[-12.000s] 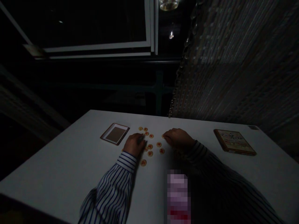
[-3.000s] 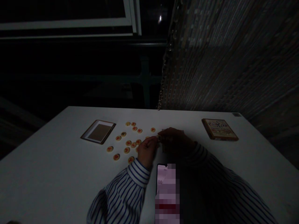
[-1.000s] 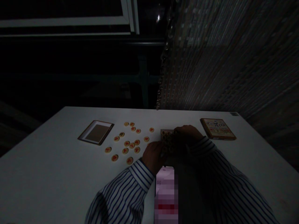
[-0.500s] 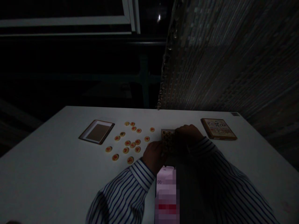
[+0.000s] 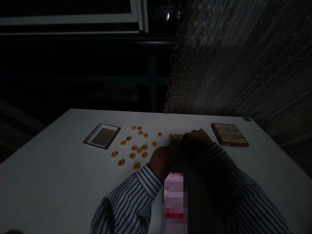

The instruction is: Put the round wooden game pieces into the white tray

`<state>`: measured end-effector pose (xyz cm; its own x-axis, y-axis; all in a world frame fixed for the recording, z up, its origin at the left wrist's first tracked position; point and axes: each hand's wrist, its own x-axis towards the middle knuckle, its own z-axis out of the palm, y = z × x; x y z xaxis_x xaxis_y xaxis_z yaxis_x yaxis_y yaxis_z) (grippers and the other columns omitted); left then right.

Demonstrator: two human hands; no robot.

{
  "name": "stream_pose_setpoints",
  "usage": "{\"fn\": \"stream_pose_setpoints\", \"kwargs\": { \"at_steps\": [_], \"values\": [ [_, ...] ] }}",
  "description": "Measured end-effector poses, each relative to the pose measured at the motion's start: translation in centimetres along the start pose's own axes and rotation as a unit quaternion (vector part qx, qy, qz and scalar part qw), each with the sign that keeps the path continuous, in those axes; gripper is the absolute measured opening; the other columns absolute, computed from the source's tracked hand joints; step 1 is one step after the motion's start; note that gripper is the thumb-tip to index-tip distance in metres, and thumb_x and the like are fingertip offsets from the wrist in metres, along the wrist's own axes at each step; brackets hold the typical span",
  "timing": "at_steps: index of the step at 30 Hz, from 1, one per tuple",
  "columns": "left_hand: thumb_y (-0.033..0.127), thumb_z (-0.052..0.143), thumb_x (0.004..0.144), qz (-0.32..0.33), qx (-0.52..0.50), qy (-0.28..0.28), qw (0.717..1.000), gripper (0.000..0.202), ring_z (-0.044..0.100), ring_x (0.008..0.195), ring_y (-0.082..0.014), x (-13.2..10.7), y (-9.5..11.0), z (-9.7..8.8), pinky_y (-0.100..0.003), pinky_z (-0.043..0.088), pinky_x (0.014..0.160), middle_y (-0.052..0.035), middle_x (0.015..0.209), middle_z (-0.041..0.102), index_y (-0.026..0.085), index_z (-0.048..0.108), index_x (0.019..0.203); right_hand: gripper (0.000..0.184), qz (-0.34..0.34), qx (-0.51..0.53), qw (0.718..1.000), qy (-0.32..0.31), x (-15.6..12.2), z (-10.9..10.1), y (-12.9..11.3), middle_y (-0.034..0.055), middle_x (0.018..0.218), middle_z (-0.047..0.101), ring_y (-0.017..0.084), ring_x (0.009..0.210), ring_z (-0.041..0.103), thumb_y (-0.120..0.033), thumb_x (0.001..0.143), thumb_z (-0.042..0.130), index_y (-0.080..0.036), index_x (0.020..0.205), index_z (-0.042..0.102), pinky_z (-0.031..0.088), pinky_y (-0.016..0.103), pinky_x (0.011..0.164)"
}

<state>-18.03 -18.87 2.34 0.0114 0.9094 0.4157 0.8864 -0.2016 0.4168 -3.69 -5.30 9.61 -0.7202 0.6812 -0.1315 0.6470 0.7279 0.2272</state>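
Between my hands sits a small box (image 5: 175, 135) with rows of Chinese chess pieces (image 5: 176, 148) in it, dim in shadow. My left hand (image 5: 160, 161) is closed at the box's near left side, its fingertips lost in the dark. At the right side, my right hand (image 5: 199, 139) has its fingers curled against the box edge. Loose round Chinese chess pieces (image 5: 139, 150) are scattered to the left of the box, nearly all with red characters. One piece with a dark character (image 5: 128, 138) lies among them.
A shallow open tray or lid (image 5: 89, 140) lies on the white table (image 5: 56, 169) at left. On the right is a flat box with a printed cover (image 5: 230, 134). A lit phone (image 5: 173, 185) lies below my hands. A strand curtain (image 5: 214, 74) hangs behind the table.
The view has shifted slightly. Both hands stay at the box, and the loose pieces keep their arrangement.
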Motion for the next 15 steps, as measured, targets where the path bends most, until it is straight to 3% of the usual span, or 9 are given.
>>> {"fn": "stream_pose_setpoints", "kwargs": {
  "at_steps": [15],
  "values": [
    [0.026, 0.049, 0.079, 0.0, 0.004, -0.016, 1.0, 0.03, 0.055, 0.096, -0.0221, 0.18, 0.14, -0.29, -0.041, 0.045, 0.084, -0.0094, 0.104, 0.06, 0.018, 0.054, 0.107, 0.021, -0.007, 0.005, 1.0, -0.019, 0.22, 0.16, 0.16, 0.0115, 0.085, 0.066, 0.024, 0.085, 0.059, -0.028, 0.079, 0.045, -0.019, 0.086, 0.062, 0.036, 0.036, 0.068]
  ]
}}
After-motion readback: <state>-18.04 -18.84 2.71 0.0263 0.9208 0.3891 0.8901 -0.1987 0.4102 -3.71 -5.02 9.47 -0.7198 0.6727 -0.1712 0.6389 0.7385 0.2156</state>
